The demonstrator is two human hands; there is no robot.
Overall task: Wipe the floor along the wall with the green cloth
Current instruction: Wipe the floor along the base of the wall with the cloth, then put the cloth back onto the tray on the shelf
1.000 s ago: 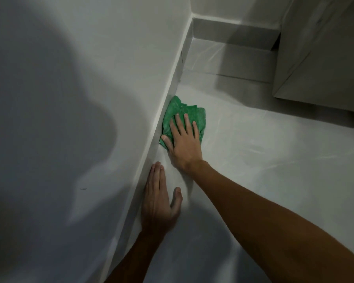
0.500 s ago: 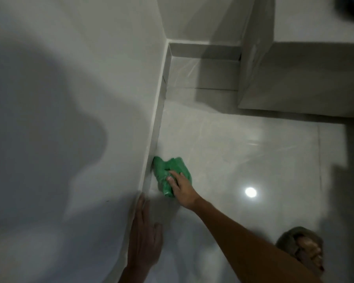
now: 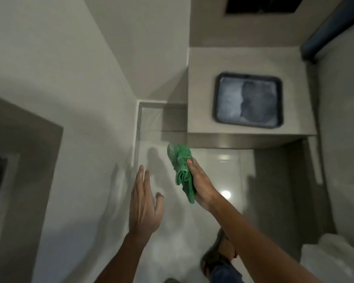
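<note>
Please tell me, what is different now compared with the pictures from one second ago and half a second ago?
The right hand has lifted the green cloth off the floor, away from the wall, and now grips it bunched in the air. The left hand has also come up off the floor, fingers open. The view is higher, so the person seems to have stood up. The cloth stayed in the right hand.

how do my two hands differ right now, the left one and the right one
The right hand is closed around the bunched green cloth; the left hand holds nothing. The left hand's fingers are spread open and straight, while the right hand's curl over the cloth. The right hand sits farther forward than the left hand. Both are bare and raised off the floor.
</note>
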